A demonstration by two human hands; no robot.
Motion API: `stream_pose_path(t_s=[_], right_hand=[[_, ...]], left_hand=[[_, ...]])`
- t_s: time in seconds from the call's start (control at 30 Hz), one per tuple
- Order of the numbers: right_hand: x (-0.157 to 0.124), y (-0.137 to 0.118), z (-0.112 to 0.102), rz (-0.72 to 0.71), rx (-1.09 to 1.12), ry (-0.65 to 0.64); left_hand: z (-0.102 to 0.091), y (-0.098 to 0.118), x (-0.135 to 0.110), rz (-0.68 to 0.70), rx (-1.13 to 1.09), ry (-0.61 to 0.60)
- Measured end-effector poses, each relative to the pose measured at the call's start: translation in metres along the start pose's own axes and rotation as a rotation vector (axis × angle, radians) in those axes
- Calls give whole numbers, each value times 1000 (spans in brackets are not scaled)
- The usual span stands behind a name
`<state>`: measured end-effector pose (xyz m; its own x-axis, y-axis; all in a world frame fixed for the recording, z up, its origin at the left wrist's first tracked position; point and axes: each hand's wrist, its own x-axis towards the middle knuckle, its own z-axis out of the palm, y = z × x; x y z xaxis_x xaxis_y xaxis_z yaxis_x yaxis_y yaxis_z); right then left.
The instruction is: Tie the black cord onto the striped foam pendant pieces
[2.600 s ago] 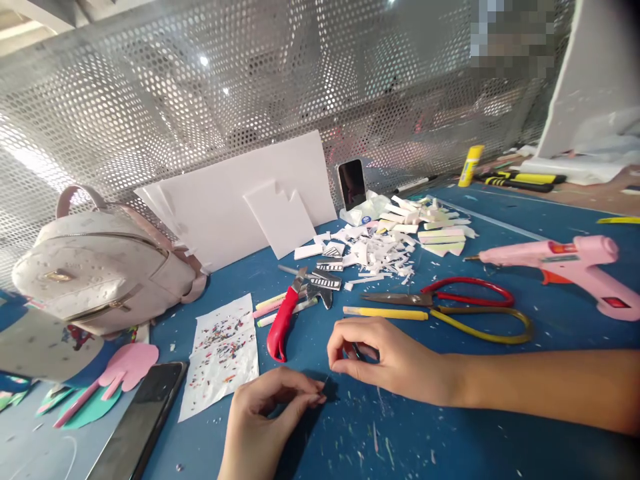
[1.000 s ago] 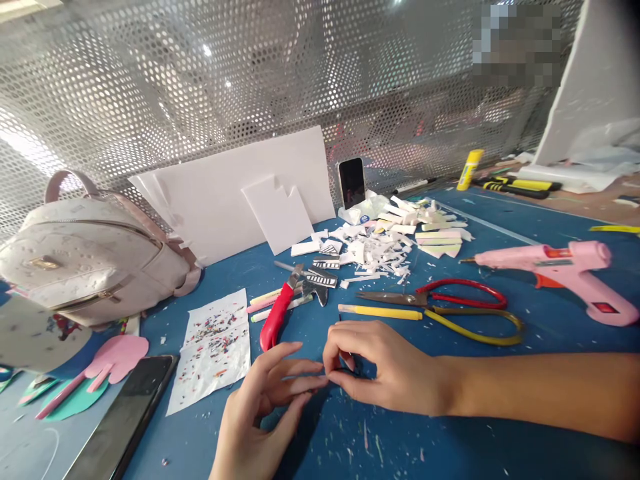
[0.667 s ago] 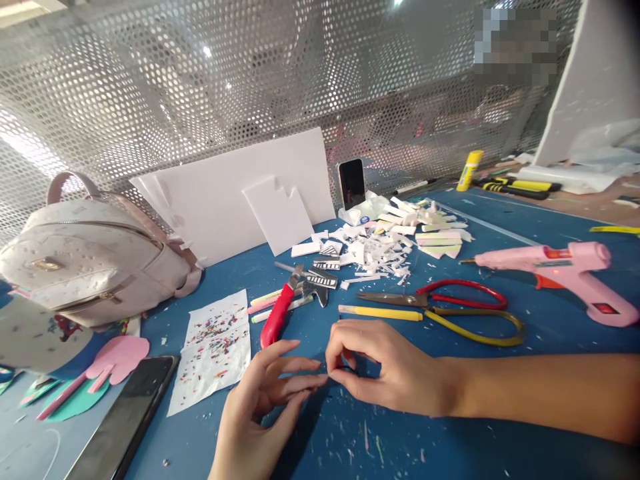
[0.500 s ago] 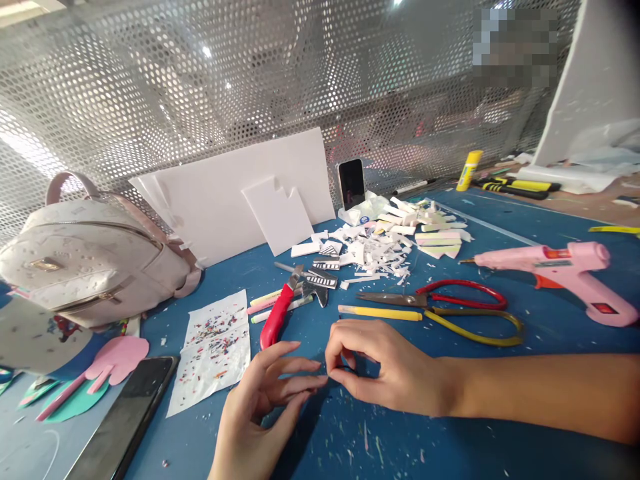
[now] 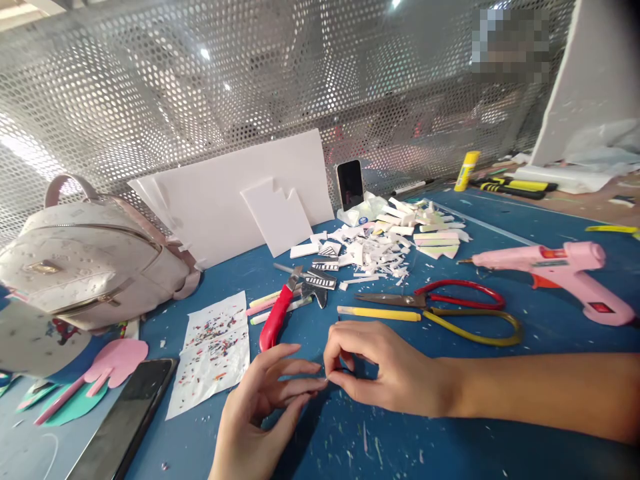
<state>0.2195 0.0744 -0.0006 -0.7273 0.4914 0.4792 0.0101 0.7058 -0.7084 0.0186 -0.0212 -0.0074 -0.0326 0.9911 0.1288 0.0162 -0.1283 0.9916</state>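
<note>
My right hand (image 5: 385, 370) rests on the blue table (image 5: 450, 427), thumb and forefinger pinched on a tiny dark piece I cannot make out. My left hand (image 5: 260, 413) lies just to its left with fingers stretched out, their tips meeting the pinch. A red-handled cutter (image 5: 276, 320) lies just beyond my left hand. A yellow stick (image 5: 379, 313) and red-and-yellow scissors (image 5: 450, 307) lie behind my right hand.
A pink glue gun (image 5: 560, 267) lies at the right. White foam scraps (image 5: 385, 243) are heaped at the centre back, with white foam boards (image 5: 235, 193) leaning on the perforated screen. A pale backpack (image 5: 90, 260), a speckled paper (image 5: 213, 350) and a dark phone (image 5: 123, 423) sit at the left.
My left hand has gone from a closed pinch to outstretched fingers and has moved up to touch my right hand's pinch. Since 1.0 s ago both hands have hardly moved.
</note>
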Motion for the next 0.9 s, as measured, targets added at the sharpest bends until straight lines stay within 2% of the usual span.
stream_pose_path(t_s=[0.3,0.53,0.9], right_hand=[[-1,0,-1,0,-24,-27],[1,0,1,-15,-50,-7],[0,1,2,-83,-75,2]], left_hand=[[1,-1,0,8,-2,48],[2,-4,-3,103,11,96],[5,-5,-5,104,63,77]])
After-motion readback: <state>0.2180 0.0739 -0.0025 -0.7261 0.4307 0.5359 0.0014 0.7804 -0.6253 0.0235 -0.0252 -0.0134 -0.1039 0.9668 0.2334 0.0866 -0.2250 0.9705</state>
